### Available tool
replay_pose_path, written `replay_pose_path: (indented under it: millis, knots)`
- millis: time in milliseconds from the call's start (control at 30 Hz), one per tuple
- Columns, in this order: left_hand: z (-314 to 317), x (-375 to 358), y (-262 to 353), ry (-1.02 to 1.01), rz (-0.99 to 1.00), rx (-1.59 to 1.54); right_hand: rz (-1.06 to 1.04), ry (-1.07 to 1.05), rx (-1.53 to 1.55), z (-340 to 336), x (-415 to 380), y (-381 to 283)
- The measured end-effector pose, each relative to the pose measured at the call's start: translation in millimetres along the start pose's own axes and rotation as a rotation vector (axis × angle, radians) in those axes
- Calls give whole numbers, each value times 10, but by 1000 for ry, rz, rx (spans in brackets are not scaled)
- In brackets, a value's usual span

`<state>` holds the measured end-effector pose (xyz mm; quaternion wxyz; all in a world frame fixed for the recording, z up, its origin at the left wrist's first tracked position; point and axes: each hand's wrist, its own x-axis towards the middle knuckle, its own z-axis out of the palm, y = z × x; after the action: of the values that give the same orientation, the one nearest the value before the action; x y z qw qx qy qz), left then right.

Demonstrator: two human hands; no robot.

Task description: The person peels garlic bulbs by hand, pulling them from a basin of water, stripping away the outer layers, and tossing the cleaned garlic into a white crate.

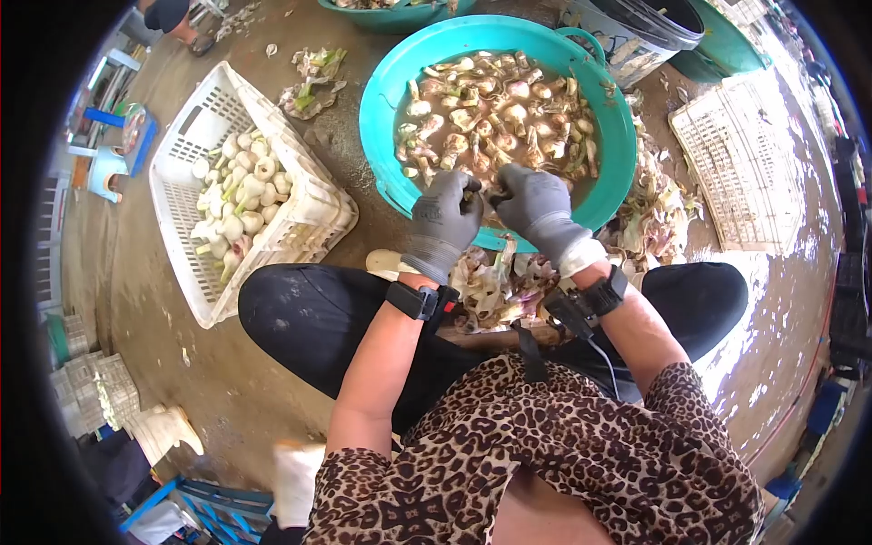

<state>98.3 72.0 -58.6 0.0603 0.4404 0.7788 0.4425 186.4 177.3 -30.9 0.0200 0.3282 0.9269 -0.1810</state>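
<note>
My left hand (446,216), in a grey glove, is over the near rim of a turquoise basin (377,109). Its fingers are curled closed, with a small dark bit showing at the fingertips that I cannot make out. Close beside it, my right hand (538,205), also gloved in grey, has its fingers pinched together; whatever they hold is hidden. In the basin, unpeeled garlic bulbs (514,114) with short stems float in brown water just beyond both hands.
To the left, a white plastic crate (173,173) holds cleaned garlic bulbs (247,186). Garlic skins (509,291) lie between my legs and beside the basin at right (656,218). Another white crate (740,163) stands at right, near a bucket (627,45). A blue stool (136,141) is far left.
</note>
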Motion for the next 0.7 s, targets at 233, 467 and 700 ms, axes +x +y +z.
replay_pose_path:
  millis: [233, 467, 700]
  knots:
    - [65, -47, -98, -73, 87, -106, 38, -121, -116, 53, 3, 28]
    - [-203, 94, -79, 151, -44, -677, 232, -415, -162, 360, 0, 680]
    - [-37, -6, -60, 109, 113, -293, 96, -297, 1289, 213, -258, 320]
